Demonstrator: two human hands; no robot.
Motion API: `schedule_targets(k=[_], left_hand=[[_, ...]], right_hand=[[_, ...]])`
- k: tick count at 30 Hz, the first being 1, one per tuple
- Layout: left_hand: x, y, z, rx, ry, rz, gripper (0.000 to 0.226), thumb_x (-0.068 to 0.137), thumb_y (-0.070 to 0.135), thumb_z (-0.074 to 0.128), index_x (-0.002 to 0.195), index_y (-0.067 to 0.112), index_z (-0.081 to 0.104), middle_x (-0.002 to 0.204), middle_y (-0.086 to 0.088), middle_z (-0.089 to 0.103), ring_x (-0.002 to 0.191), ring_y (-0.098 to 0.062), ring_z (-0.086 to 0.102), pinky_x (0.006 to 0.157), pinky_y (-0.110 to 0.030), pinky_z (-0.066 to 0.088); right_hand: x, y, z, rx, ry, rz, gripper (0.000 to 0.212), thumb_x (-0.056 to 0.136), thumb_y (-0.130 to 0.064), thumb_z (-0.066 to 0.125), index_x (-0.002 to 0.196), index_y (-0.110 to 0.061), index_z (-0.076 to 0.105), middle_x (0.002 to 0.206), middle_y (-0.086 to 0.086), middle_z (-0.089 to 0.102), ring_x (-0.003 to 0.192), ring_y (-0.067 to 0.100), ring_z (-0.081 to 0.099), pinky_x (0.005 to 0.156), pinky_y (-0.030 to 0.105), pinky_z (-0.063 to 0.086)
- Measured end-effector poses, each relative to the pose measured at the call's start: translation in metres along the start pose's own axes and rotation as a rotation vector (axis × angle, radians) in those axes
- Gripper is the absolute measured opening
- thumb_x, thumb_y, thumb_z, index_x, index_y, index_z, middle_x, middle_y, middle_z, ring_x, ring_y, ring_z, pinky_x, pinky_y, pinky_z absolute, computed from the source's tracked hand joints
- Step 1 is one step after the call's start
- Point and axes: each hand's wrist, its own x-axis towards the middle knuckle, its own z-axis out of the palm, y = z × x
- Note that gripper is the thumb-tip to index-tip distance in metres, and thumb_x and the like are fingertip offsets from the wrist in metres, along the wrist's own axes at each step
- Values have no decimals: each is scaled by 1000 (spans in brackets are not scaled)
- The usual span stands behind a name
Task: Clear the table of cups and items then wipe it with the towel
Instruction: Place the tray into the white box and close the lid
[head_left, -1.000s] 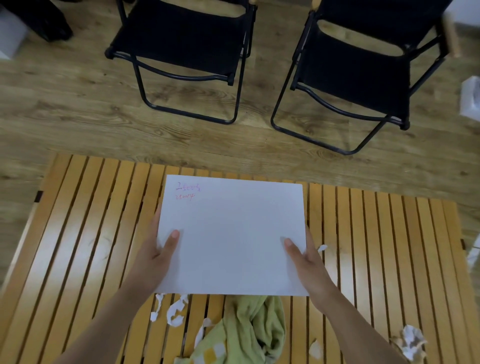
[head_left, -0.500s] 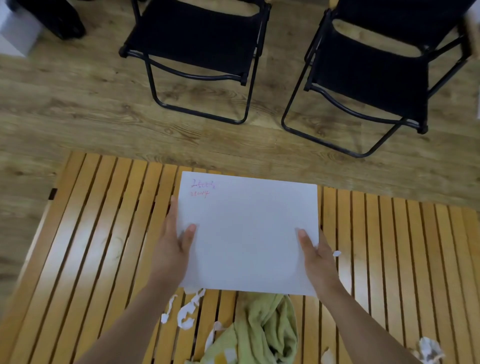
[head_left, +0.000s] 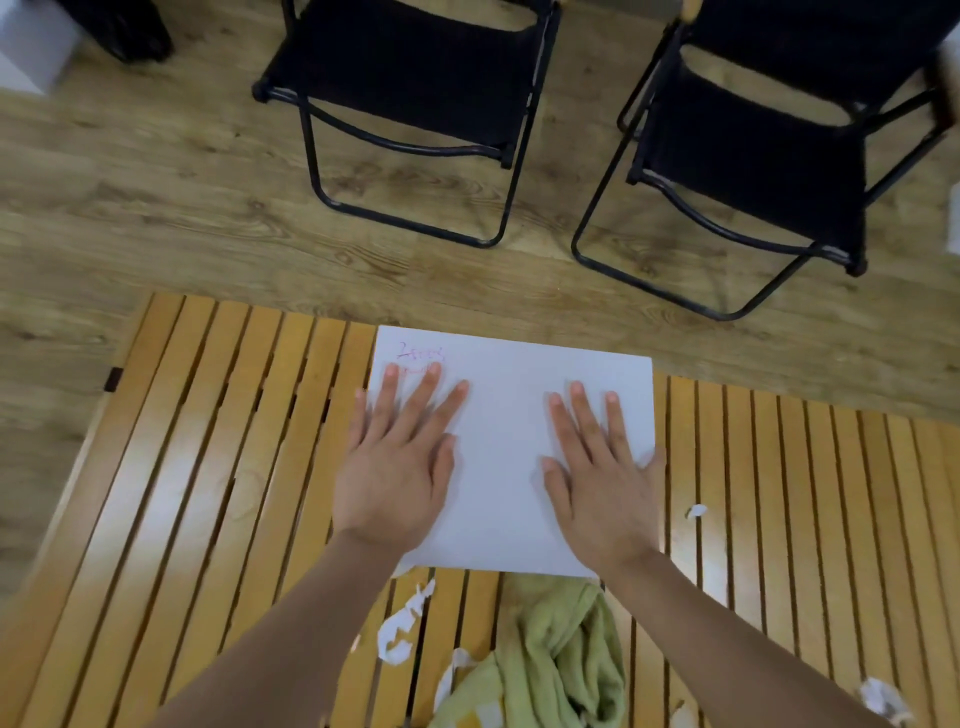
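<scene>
A white sheet of paper (head_left: 506, 441) with red writing in its top left corner lies on the slatted wooden table (head_left: 218, 467), near the far edge. My left hand (head_left: 397, 467) rests flat on the sheet's left side, fingers spread. My right hand (head_left: 597, 478) lies flat on its right side, fingers spread too. A crumpled green towel (head_left: 550, 660) sits on the table just below the sheet, between my forearms. Torn white paper scraps (head_left: 402, 623) lie left of the towel.
More scraps lie at the right (head_left: 696, 511) and a crumpled paper ball (head_left: 883, 699) at the lower right. Two black folding chairs (head_left: 415, 78) (head_left: 769, 156) stand on the wooden floor beyond the table's far edge.
Both hands let go of the sheet's side edges and now lie flat on top of it. The sheet has gone from held up to lying on the table.
</scene>
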Motion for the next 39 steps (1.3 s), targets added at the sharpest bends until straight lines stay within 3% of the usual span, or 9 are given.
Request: schedule_targets(k=[4, 8, 14, 19, 23, 26, 31, 39], left_hand=[[-3, -42, -14, 1, 11, -111, 53, 103, 41, 21, 156, 42, 14, 166, 13, 10, 154, -22, -3, 123, -52, 7], [-22, -87, -25, -18, 59, -334, 53, 103, 43, 20, 156, 43, 15, 166, 12, 10, 154, -22, -4, 122, -53, 9], [-61, -131, -36, -110, 146, -725, 53, 102, 45, 12, 155, 47, 5, 166, 15, 4, 153, -21, -8, 123, -51, 1], [-83, -146, -43, -195, 199, -917, 52, 104, 42, 14, 154, 48, -1, 166, 15, -5, 153, -22, -13, 121, -58, 1], [-101, -147, -40, -223, 276, -1158, 52, 104, 41, 10, 155, 45, 1, 166, 15, -6, 152, -24, -14, 120, -60, 0], [-101, -143, -41, -235, 275, -1334, 54, 103, 40, 5, 155, 41, -7, 165, 12, -13, 151, -28, -19, 119, -59, -11], [-99, -148, -39, -191, 262, -1288, 59, 101, 37, 6, 157, 31, -12, 165, 2, -18, 149, -35, -22, 120, -56, -10], [-98, -147, -37, -178, 303, -1293, 59, 102, 37, 11, 157, 32, -9, 165, 3, -17, 150, -33, -20, 120, -54, -12]], right_hand=[[31, -42, -6, -39, 4, -96, 59, 101, -53, 8, 156, -37, -8, 165, -13, -11, 152, 18, -14, 106, 67, 27], [67, -96, -12, -116, -3, -274, 60, 101, -54, 6, 156, -36, -5, 165, -13, -9, 153, 19, -11, 102, 62, 29], [126, -191, -29, -240, -76, -592, 58, 100, -58, 5, 151, -46, -19, 161, -19, -23, 151, 17, -17, 106, 66, 25], [153, -258, -42, -369, -173, -777, 60, 101, -59, 13, 147, -50, -25, 158, -20, -31, 150, 19, -21, 103, 63, 30], [163, -318, -43, -388, -249, -952, 61, 104, -53, 24, 148, -52, -18, 159, -23, -28, 149, 17, -23, 106, 72, 19], [158, -358, -33, -393, -228, -1026, 55, 105, -49, 18, 150, -51, -15, 160, -22, -25, 150, 18, -22, 106, 78, 10], [137, -367, -9, -343, -23, -915, 51, 105, -44, 6, 152, -47, -13, 163, -16, -18, 152, 21, -15, 110, 76, 3], [123, -358, 1, -234, 39, -895, 54, 106, -39, 13, 157, -35, 0, 166, -11, -5, 153, 21, -4, 117, 64, 4]])
